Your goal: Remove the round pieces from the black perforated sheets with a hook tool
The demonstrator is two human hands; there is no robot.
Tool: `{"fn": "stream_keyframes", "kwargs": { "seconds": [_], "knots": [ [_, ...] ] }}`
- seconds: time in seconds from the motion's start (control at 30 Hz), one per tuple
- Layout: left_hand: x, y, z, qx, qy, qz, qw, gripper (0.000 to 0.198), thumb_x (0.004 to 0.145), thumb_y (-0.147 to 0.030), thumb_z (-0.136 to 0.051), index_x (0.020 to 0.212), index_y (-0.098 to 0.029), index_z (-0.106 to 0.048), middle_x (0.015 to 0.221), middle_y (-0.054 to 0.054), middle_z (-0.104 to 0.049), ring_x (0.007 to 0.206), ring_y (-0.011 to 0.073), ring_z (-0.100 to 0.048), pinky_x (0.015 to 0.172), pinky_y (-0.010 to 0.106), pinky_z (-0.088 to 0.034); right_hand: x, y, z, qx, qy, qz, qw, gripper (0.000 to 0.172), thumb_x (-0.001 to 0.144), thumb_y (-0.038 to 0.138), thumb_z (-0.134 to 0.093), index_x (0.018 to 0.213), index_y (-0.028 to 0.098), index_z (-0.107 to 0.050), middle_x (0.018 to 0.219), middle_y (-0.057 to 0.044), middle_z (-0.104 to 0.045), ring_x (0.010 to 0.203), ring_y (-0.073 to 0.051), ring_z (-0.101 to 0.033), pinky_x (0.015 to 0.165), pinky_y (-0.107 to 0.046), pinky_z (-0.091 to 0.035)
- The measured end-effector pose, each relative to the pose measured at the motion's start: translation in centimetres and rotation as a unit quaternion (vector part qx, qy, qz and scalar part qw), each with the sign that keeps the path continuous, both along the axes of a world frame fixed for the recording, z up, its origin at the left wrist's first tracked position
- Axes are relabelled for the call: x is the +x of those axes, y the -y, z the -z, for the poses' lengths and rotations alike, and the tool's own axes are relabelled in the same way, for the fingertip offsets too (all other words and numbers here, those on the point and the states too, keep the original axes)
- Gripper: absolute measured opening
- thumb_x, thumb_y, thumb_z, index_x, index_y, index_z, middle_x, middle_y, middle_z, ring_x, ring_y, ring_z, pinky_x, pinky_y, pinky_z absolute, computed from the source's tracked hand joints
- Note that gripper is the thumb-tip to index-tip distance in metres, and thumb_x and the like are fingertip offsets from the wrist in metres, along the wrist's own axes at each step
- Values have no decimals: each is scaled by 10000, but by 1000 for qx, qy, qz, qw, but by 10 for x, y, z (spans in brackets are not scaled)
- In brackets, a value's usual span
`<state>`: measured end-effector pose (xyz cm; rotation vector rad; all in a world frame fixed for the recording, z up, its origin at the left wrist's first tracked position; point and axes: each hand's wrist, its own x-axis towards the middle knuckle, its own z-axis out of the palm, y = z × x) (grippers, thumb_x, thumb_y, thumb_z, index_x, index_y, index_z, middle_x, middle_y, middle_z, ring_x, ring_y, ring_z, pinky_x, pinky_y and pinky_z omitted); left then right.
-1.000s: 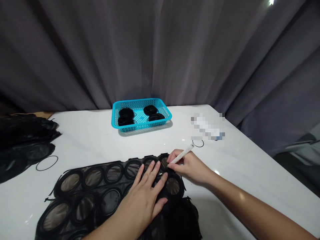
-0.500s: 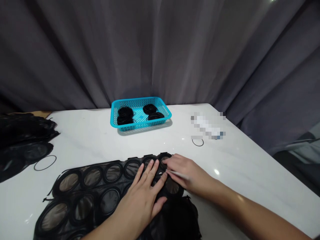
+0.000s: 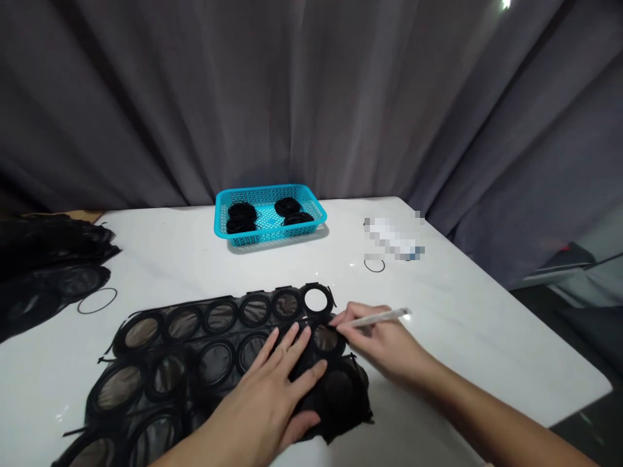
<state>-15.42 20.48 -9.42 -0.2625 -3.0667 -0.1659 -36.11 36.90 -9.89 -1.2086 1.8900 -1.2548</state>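
A black sheet (image 3: 197, 344) with rows of thick black rings and see-through dark film in them lies on the white table. My left hand (image 3: 277, 383) rests flat on it, fingers spread. My right hand (image 3: 377, 334), at the sheet's right edge, pinches a slim white pen-like tool (image 3: 382, 316); its tip is hidden by the fingers. Beside those fingers is a film-covered ring (image 3: 327, 338). The far right corner ring (image 3: 316, 299) shows bright white through its middle.
A blue basket (image 3: 270, 214) with several black coiled bundles stands at the back. More black sheets (image 3: 48, 272) are heaped at the left. Thin black loops (image 3: 97, 301) lie on the white table (image 3: 467, 337). Something blurred out (image 3: 394, 240) lies at the back right.
My right hand has moved off the far right corner ring, toward me and right. That ring's middle, brownish before, now looks white. The tool's rear end now points right. My left hand stays on the sheet.
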Motion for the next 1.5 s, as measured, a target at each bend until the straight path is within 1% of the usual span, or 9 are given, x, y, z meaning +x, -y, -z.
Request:
{"fn": "stream_keyframes", "kwargs": {
  "seconds": [0.17,0.63,0.77,0.9,1.0,1.07,1.13,1.33,1.5],
  "knots": [
    [10,-6,5,7,2,-4,1000,792,879,-412,-704,1564,-299,-323,1625,136,-197,1472,391,-230,1098,626,-356,17,1,5,-17,24,-41,999,130,893,203,-596,767,180,-576,1005,-40,-668,954,-186,-616,802,-302,-447],
    [7,-8,-1,-18,24,-4,1000,783,858,-406,-718,1546,-296,-361,1596,192,-246,1458,402,-231,1072,635,-371,15,7,3,-34,-14,-60,997,113,875,171,-608,769,179,-569,960,-36,-607,873,-171,-576,771,-297,-439],
    [8,-8,-1,-13,23,-2,1000,763,868,-401,-706,1543,-293,-366,1598,190,-247,1459,398,-231,1075,623,-378,24,5,8,-59,-79,-62,993,137,901,186,-600,770,180,-561,985,-53,-622,906,-184,-586,772,-300,-453],
    [9,-7,1,4,22,-2,1000,750,871,-368,-702,1540,-284,-373,1621,173,-186,1470,393,-209,1093,601,-374,27,4,16,-105,-256,-86,957,158,963,159,-471,866,171,-596,968,-109,-664,909,-239,-591,794,-373,-452],
    [9,-6,2,10,18,-7,1000,717,884,-387,-695,1528,-297,-394,1635,145,-154,1474,403,-196,1100,604,-366,4,0,11,-93,-306,13,947,210,988,171,-414,923,170,-614,922,-123,-669,861,-251,-591,795,-398,-444],
    [9,-6,1,12,11,-7,1000,709,897,-412,-686,1531,-303,-388,1644,122,-128,1480,401,-181,1112,598,-353,-15,-7,1,-81,-280,149,945,207,1002,229,-430,918,186,-614,933,-109,-674,873,-244,-605,809,-388,-446],
    [12,-8,-1,8,9,7,1000,731,900,-426,-689,1543,-313,-361,1648,107,-112,1486,388,-177,1128,581,-340,-22,-17,-9,-55,-230,212,948,198,994,304,-478,901,198,-617,965,-86,-688,883,-236,-625,798,-368,-454],
    [30,-19,-6,12,33,51,998,774,882,-482,-702,1551,-339,-341,1645,109,-120,1477,377,-218,1154,568,-300,38,-41,-14,26,-51,19,998,127,937,236,-548,864,215,-649,906,4,-701,810,-160,-636,701,-272,-452],
    [33,-26,-8,2,45,52,998,888,870,-503,-708,1592,-355,-212,1637,149,-113,1478,401,-185,1121,609,-320,69,-42,-1,6,-6,-25,1000,170,890,140,-574,727,184,-556,994,11,-656,926,-142,-605,785,-261,-435]
  ]
}}
